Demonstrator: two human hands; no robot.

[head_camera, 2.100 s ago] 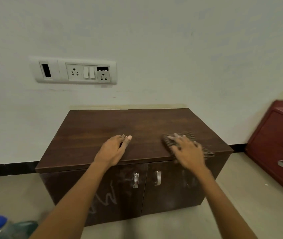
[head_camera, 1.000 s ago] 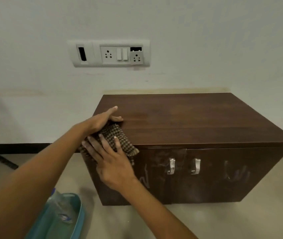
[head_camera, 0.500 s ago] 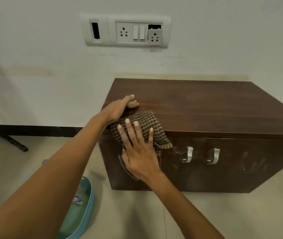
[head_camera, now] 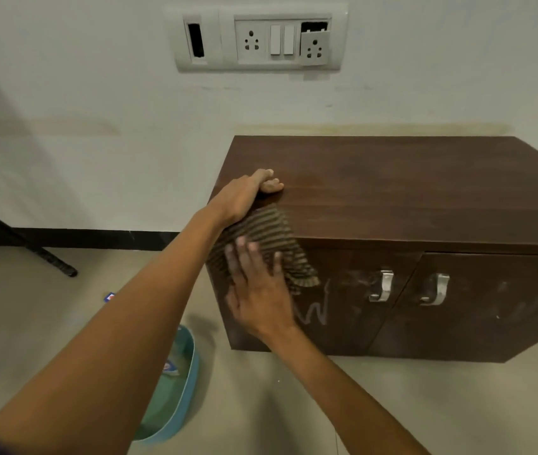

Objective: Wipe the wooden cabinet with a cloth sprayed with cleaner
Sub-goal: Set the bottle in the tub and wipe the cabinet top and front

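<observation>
The dark wooden cabinet [head_camera: 408, 192] stands against the wall, with two doors and metal handles [head_camera: 382, 285]. A brown checked cloth [head_camera: 274, 234] hangs over its front left corner. My right hand [head_camera: 258, 290] presses the cloth flat against the left door, fingers spread and blurred. My left hand [head_camera: 248, 195] rests on the top near the left edge, fingers curled on the wood, its wrist over the cloth's upper part. White smears mark both doors.
A teal tub [head_camera: 176, 389] with a bottle in it sits on the floor at the lower left, partly behind my left arm. A black rod [head_camera: 25, 247] leans at the far left. A socket panel [head_camera: 258, 37] is on the wall above.
The cloth and my right hand moved from the right of the top to the left corner, then down onto the left door. My left hand shifted to the left edge. The view came closer.
</observation>
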